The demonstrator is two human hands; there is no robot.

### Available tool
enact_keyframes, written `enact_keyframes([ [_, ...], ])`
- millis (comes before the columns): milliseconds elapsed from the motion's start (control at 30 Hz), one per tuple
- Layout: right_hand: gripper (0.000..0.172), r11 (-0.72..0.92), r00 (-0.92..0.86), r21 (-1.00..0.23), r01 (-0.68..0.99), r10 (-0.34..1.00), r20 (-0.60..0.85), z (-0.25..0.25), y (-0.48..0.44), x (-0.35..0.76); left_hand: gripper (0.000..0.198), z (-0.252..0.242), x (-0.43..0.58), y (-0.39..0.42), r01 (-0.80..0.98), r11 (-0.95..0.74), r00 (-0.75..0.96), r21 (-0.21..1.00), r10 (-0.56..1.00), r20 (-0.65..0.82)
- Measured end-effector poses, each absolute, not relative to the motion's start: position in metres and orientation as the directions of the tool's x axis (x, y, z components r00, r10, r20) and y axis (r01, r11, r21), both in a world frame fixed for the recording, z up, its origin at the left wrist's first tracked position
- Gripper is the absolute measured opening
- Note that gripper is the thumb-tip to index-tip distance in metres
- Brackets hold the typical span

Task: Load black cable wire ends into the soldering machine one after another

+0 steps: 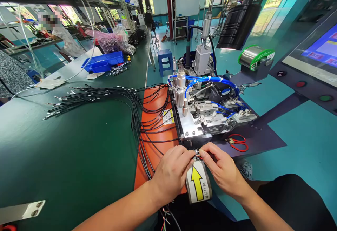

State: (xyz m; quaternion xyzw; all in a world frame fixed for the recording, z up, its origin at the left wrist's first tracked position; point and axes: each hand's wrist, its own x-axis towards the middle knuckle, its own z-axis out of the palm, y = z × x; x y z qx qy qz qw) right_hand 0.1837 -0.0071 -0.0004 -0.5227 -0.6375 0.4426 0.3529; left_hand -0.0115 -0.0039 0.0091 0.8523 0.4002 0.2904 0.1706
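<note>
And here we are, right on the thin coloured wires [197, 156], out beyond the table's right edge, between the near edge of the pneumatic fixture [188, 126] and the face of the arrow-labelled cylinder [198, 183] just below. I have the left hand [171, 168] coming in from one side, thumb and index closed on the strands, though its other fingertips are hidden from me. In from the opposite side comes the right hand [223, 171], thumb and index pinching at the same tiny spot. By my reading, this is fine sorting or straightening of wire ends; the strands are too small for me to count. What it calls for now, I judge, is a light, steady pinch from both sides, with the ends kept apart and in line. Widening out: black cables [135, 126] sweep across the table [105, 147] and over the orange sheet [163, 146] along its right edge, several reaching the fixture's side. Red-handled snips [238, 142] lie just right of the fixture, near the right hand, with a solder spool [256, 57] up behind. Farther off, a blue bin [102, 61] sits towards the table's far end, near its left edge.
</note>
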Motion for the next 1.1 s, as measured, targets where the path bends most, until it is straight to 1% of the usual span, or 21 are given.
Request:
enact_keyframes([
  [133, 0.027, 0.053, -0.167, -0.926, 0.374, 0.986, -0.011, -0.005, -0.003, 0.183, 0.028, 0.011, -0.017, -0.001, 0.562, -0.597, 0.5, 0.572, 0.797, 0.34],
  [267, 0.025, 0.1, -0.161, -0.913, 0.397, 0.986, 0.038, -0.01, 0.0, 0.183, 0.033, 0.007, -0.018, 0.0, 0.572, -0.577, 0.488, 0.582, 0.81, 0.324],
  [433, 0.025, 0.129, -0.153, -0.901, 0.414, 0.986, 0.071, -0.016, 0.002, 0.18, 0.03, 0.004, -0.017, 0.002, 0.58, -0.558, 0.472, 0.594, 0.824, 0.313],
  [833, 0.022, 0.149, -0.139, -0.896, 0.418, 0.985, 0.098, -0.019, 0.002, 0.179, 0.028, 0.003, -0.017, 0.004, 0.579, -0.563, 0.472, 0.59, 0.821, 0.32],
  [1100, 0.023, 0.147, -0.144, -0.898, 0.415, 0.985, 0.095, -0.018, 0.002, 0.18, 0.026, 0.002, -0.017, 0.003, 0.582, -0.563, 0.472, 0.586, 0.821, 0.32],
])
